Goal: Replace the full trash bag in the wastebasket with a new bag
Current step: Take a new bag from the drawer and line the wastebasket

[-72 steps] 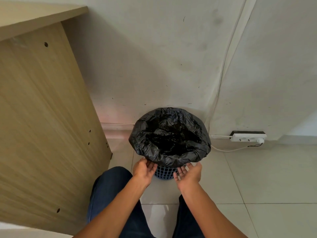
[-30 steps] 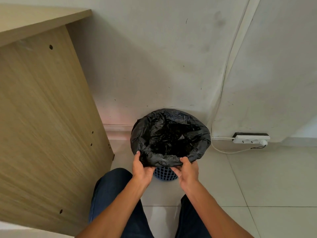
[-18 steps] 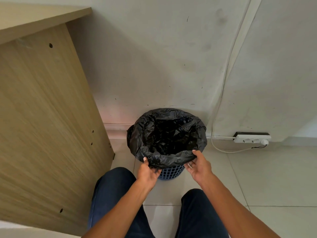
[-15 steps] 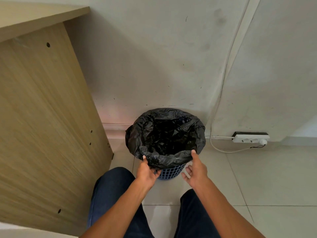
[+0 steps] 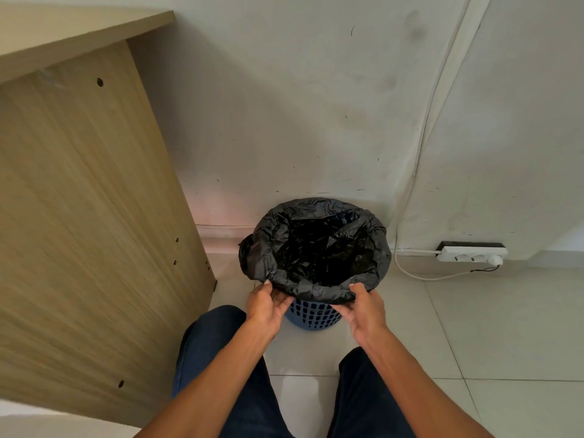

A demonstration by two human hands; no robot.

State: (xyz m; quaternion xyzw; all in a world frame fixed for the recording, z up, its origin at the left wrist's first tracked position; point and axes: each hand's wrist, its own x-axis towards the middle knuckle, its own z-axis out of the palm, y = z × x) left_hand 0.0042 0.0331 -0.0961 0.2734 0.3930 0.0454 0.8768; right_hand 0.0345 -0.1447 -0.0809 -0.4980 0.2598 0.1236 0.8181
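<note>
Head view: left hand and right hand each pinch the near rim fold of the black trash bag lining the blue wastebasket, thumbs on top; step likely unhooking the rim, next an upward peel all round; tiled floor, white wall, wooden desk left, power strip right

1. We see a wooden desk on the left, its side panel dotted with small holes;
2. behind it a scuffed white wall, with a thin cable duct running up it;
3. a white power strip at the wall's foot, one plug in it; its white cord loops over the pale floor tiles.
</note>
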